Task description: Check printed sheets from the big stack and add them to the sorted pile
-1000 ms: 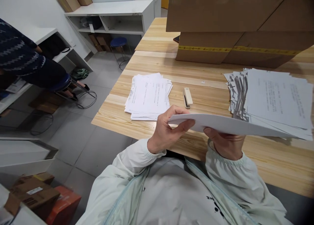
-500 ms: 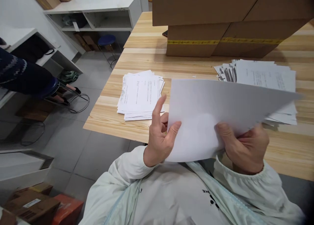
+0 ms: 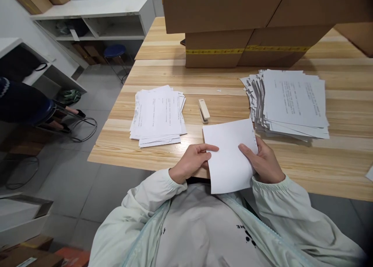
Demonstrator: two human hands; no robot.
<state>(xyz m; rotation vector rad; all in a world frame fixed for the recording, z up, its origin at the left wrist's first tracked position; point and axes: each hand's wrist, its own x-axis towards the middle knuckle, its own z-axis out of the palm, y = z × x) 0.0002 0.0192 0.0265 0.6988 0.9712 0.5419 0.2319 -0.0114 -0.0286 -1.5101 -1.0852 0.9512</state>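
Observation:
Both hands hold a blank-faced white sheet of paper (image 3: 230, 162), which looks folded over, at the table's near edge. Its left edge is pinched by my left hand (image 3: 194, 160), thumb and forefinger lying on top. My right hand (image 3: 264, 160) grips the right side, thumb on the face and fingers behind it. Small dark marks run along the upper right edge. Just beyond the paper lies a cream stapler (image 3: 203, 111). A stack of printed sheets (image 3: 159, 115) is to the left, and a thicker, uneven pile of printed papers (image 3: 294, 100) is to the right.
Large cardboard boxes (image 3: 215, 47) with yellow tape stand at the back of the wooden table (image 3: 116, 143). On the left are white shelves (image 3: 96, 9), a blue stool (image 3: 114, 51) and a seated person (image 3: 23, 100). More boxes sit on the floor at lower left.
The wide raised sheet now shows a smaller, folded-looking face and is lower. My right hand has moved left, and my left forefinger has come down onto the paper. The stapler has come into view.

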